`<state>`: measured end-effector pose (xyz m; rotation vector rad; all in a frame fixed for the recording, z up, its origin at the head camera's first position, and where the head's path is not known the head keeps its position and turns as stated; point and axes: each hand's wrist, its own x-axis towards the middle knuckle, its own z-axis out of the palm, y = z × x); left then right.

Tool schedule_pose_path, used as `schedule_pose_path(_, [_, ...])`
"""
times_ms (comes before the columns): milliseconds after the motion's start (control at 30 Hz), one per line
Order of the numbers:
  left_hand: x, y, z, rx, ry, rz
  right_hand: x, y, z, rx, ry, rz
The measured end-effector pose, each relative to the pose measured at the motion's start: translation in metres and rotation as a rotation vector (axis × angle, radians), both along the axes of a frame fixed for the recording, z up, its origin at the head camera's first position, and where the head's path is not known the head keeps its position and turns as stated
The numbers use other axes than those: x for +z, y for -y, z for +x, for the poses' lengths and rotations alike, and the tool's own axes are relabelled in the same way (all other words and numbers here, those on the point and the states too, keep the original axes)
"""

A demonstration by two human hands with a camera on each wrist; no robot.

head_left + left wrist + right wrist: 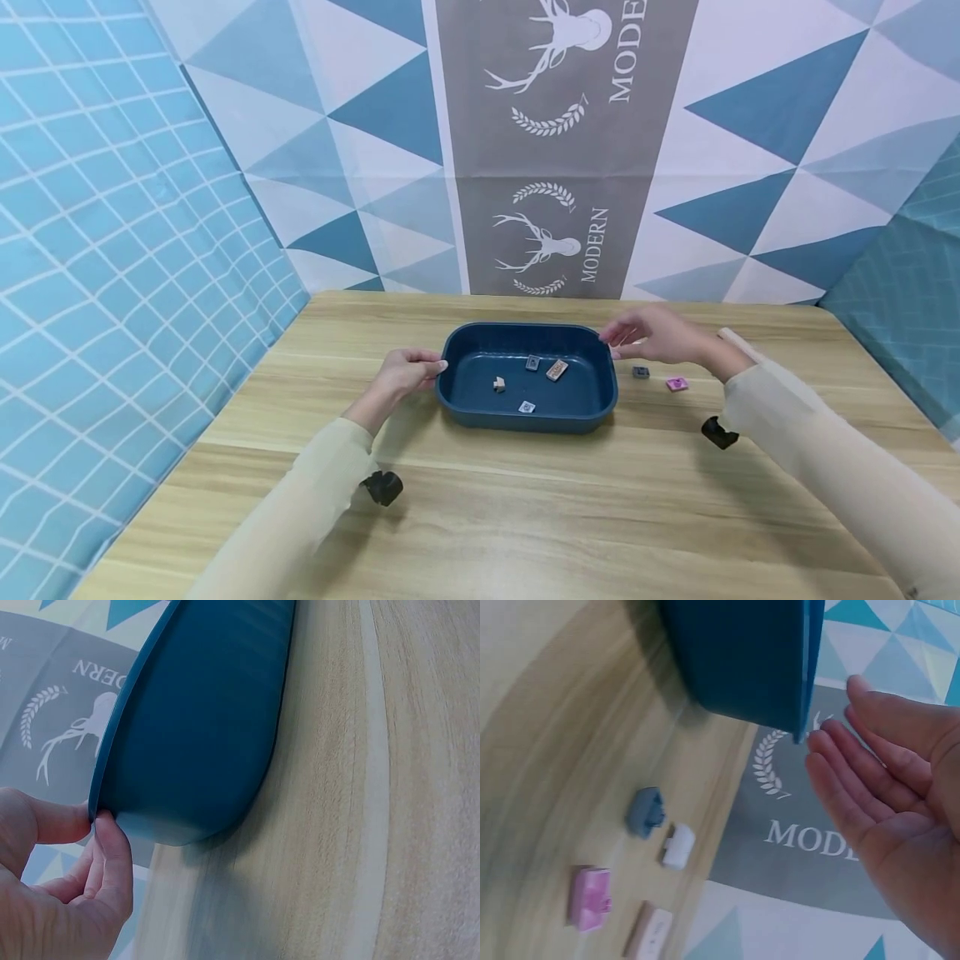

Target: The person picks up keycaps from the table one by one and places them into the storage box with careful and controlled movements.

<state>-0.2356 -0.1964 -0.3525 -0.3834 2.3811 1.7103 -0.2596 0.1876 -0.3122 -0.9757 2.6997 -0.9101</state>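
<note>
A dark blue rectangular tub (525,421) sits on the wooden table. My left hand (405,373) pinches its left rim between thumb and fingers; the left wrist view shows that thumb (64,823) on the inner side and the index finger curled against the wall. Beside the right rim is my right hand (647,333), its fingers loosely bent and holding nothing. Inside the tub lie a grey piece (532,362), a beige block (557,370), a small beige piece (498,384) and a white piece (527,407).
Right of the tub lie a grey piece (641,372) and a pink piece (677,384). The right wrist view adds a white piece (678,846) and a pale block (649,931). A patterned cloth (540,150) hangs behind the table.
</note>
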Motion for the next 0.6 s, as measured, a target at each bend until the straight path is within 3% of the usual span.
schedule_pose_path(233, [0.000, 0.000, 0.001, -0.005, -0.002, 0.016, -0.014, -0.014, 0.004, -0.044, -0.056, -0.075])
schedule_pose_path(600, [0.000, 0.001, 0.001, -0.011, -0.010, 0.025, -0.025, -0.036, 0.007, -0.079, -0.036, -0.043])
